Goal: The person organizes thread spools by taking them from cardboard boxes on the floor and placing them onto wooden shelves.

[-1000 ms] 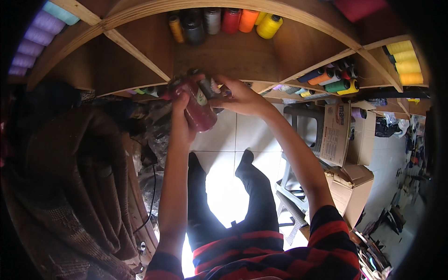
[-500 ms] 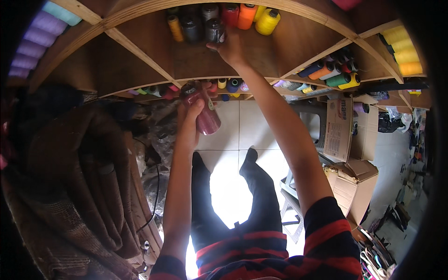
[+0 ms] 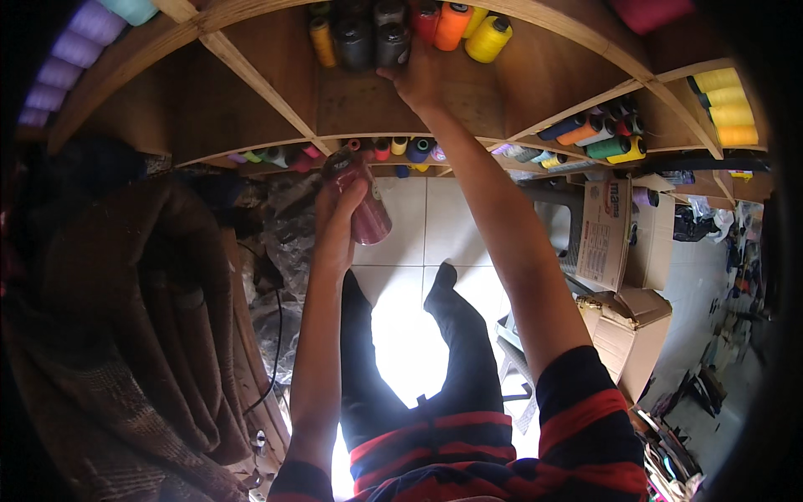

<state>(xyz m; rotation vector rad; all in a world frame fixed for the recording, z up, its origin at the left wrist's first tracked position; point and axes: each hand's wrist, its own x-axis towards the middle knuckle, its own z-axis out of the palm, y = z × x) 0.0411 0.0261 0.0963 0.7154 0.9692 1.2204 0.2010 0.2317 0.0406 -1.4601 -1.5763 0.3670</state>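
My left hand (image 3: 340, 219) is wrapped around a maroon thread spool (image 3: 369, 214), held tilted in front of the shelf's lower edge. Above and to its right, my right hand (image 3: 418, 79) reaches into an upper compartment of the wooden shelf (image 3: 251, 100). Its fingers are closed around the right side of a black thread spool (image 3: 391, 46), the thumb near its base. Just left of that stands a dark grey spool (image 3: 355, 46), then a thin amber spool (image 3: 322, 43). Right of my hand are a red spool (image 3: 426, 21), an orange spool (image 3: 452, 27) and a yellow spool (image 3: 488, 39).
More spools lie in the lower right compartment (image 3: 594, 134), and lilac spools (image 3: 77, 48) at far left. Cardboard boxes (image 3: 604, 226) stand on the right by a dark chair (image 3: 552, 195). Brown fabric (image 3: 125, 318) is heaped at left. Pale tiles (image 3: 397, 217) cover the floor.
My right hand has pushed the black spool slightly deeper into the compartment, beside the dark grey one. The left hand keeps the maroon spool in nearly the same place. The view has shifted a little.
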